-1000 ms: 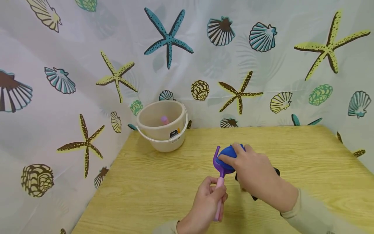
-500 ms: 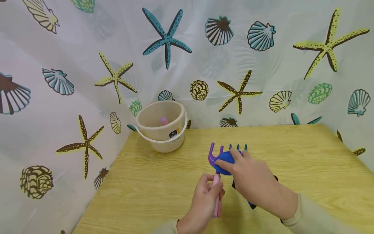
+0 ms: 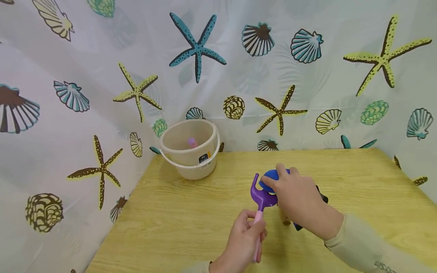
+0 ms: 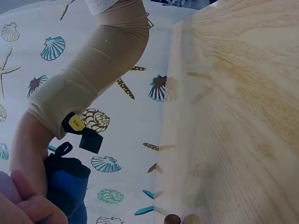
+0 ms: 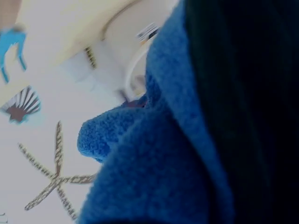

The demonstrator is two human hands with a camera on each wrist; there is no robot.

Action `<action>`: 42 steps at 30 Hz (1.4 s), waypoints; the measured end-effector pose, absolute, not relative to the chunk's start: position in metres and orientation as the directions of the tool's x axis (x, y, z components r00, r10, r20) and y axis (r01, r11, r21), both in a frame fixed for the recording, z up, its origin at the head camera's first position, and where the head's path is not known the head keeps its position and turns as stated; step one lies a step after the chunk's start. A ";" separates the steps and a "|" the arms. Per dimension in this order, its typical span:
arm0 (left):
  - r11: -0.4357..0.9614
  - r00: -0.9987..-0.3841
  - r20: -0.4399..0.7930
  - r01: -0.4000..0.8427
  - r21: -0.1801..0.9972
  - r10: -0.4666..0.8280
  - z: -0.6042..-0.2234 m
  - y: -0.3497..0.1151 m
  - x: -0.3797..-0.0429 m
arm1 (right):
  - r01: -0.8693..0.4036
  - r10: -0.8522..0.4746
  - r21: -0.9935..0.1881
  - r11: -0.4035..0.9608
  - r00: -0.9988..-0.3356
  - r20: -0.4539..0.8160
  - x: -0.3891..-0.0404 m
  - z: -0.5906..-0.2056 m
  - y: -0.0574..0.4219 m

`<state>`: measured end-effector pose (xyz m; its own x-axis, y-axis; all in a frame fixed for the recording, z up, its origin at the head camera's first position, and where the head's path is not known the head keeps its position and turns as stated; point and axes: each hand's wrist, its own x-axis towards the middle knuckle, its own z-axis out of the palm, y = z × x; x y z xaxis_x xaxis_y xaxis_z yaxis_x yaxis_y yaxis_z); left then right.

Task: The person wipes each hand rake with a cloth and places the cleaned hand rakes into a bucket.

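Note:
My left hand [image 3: 240, 233] grips the pink handle of a small purple toy hand rake [image 3: 261, 197], its tines pointing away. In my right hand [image 3: 297, 195] is a fluffy blue cloth [image 3: 269, 178] with black trim, pressed around the tines on the rake's right side, so only the left tine and the base show. The cloth [image 5: 154, 163] fills much of the right wrist view. Its blue and black end [image 4: 67, 186] hangs below the right hand in the left wrist view. Under the right hand, a wooden handle end [image 3: 286, 220] lies on the table.
A beige bucket [image 3: 187, 155] with a white bail stands at the table's back left, with a pink and lilac handle end [image 3: 192, 142] showing inside. A curtain [image 3: 232, 83] printed with shells and starfish surrounds the wooden table [image 3: 170, 212].
The cloth slides down over the rake's base, then back up toward the tines, uncovering the base. Teal tines seen half a second ago behind the right hand are now hidden.

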<state>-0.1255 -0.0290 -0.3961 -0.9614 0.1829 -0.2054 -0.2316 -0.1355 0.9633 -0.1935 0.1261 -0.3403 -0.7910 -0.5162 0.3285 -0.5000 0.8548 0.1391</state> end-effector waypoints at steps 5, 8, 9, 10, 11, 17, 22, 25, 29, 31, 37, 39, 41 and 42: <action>-0.141 -0.960 -0.205 -0.234 0.962 0.192 -0.395 -0.030 -0.123 | -0.526 -0.535 0.130 0.841 -0.770 0.347 -0.175 -0.341 0.123; -0.126 -0.960 -0.204 -0.231 0.965 0.194 -0.396 -0.030 -0.122 | -0.526 -0.534 0.125 0.841 -0.771 0.346 -0.176 -0.340 0.122; -0.121 -0.961 -0.194 -0.219 0.968 0.195 -0.396 -0.030 -0.122 | -0.525 -0.534 0.126 0.842 -0.774 0.341 -0.178 -0.339 0.122; -0.115 -0.963 -0.182 -0.207 0.972 0.199 -0.397 -0.031 -0.122 | -0.522 -0.532 0.126 0.843 -0.779 0.332 -0.180 -0.339 0.121; -0.113 -0.963 -0.177 -0.203 0.973 0.203 -0.397 -0.031 -0.121 | -0.516 -0.529 0.132 0.846 -0.786 0.319 -0.184 -0.338 0.121; -0.132 -0.966 -0.120 -0.153 0.979 0.227 -0.400 -0.032 -0.120 | -0.455 -0.490 0.184 0.871 -0.817 0.304 -0.201 -0.338 0.122; -0.153 -0.973 -0.115 -0.147 0.977 0.202 -0.401 -0.032 -0.126 | -0.458 -0.490 0.175 0.871 -0.801 0.342 -0.195 -0.342 0.121; -0.166 -0.970 -0.154 -0.186 0.968 0.190 -0.401 -0.033 -0.129 | -0.490 -0.507 0.141 0.860 -0.792 0.339 -0.181 -0.345 0.119; -0.173 -0.965 -0.179 -0.213 0.962 0.192 -0.400 -0.034 -0.129 | -0.505 -0.513 0.119 0.855 -0.786 0.346 -0.167 -0.348 0.120; -0.173 -0.964 -0.172 -0.208 0.963 0.205 -0.399 -0.034 -0.128 | -0.489 -0.501 0.128 0.863 -0.791 0.351 -0.167 -0.347 0.123; -0.156 -0.956 -0.179 -0.218 0.963 0.233 -0.397 -0.032 -0.122 | -0.453 -0.471 0.139 0.881 -0.812 0.344 -0.186 -0.343 0.135; -0.143 -0.955 -0.178 -0.216 0.966 0.237 -0.397 -0.031 -0.121 | -0.449 -0.465 0.128 0.884 -0.821 0.330 -0.192 -0.343 0.137; -0.134 -0.956 -0.172 -0.207 0.969 0.236 -0.397 -0.030 -0.119 | -0.448 -0.464 0.126 0.885 -0.826 0.320 -0.195 -0.343 0.139; -0.130 -0.957 -0.168 -0.203 0.971 0.235 -0.398 -0.030 -0.119 | -0.444 -0.460 0.125 0.887 -0.829 0.317 -0.195 -0.343 0.139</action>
<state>-0.1189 -0.0297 -0.3976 -0.9572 0.2353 -0.1685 -0.2027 -0.1296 0.9706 -0.1948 0.1391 -0.3434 -0.8293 -0.4603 0.3170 -0.4444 0.8870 0.1255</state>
